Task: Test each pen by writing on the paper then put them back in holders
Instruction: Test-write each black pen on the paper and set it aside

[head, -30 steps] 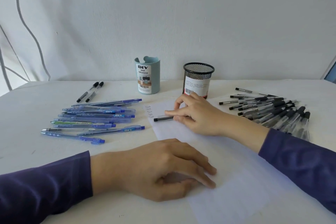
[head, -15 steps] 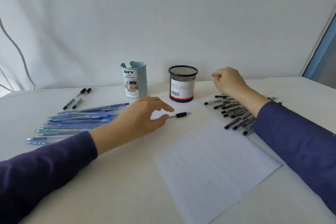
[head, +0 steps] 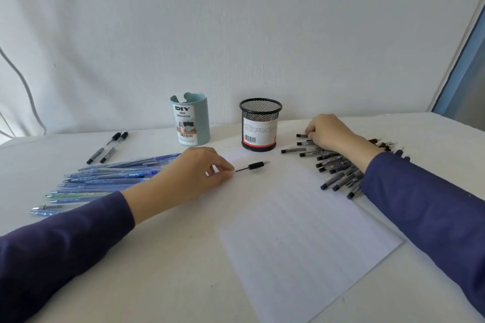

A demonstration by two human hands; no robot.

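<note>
A lined white sheet of paper (head: 301, 231) lies on the table in front of me. My left hand (head: 194, 173) pinches the end of a black-grip pen (head: 253, 166) that lies across the paper's top edge. My right hand (head: 328, 131) reaches into the heap of black pens (head: 333, 165) on the right, and its fingers curl round the top pen (head: 301, 135) of that heap. Behind the paper stand a blue desk organizer (head: 190, 123) and a black mesh holder (head: 259, 124); I see no pens sticking out of either.
Several blue pens (head: 110, 178) lie in a spread at the left, partly under my left forearm. Two black pens (head: 107, 147) lie apart at the back left. A white wall rises right behind the holders. A window edge (head: 467, 81) shows at far right.
My right hand left the pen on the paper and went to the black pen heap. My left hand moved forward and took that pen's end. The view shifted right.
</note>
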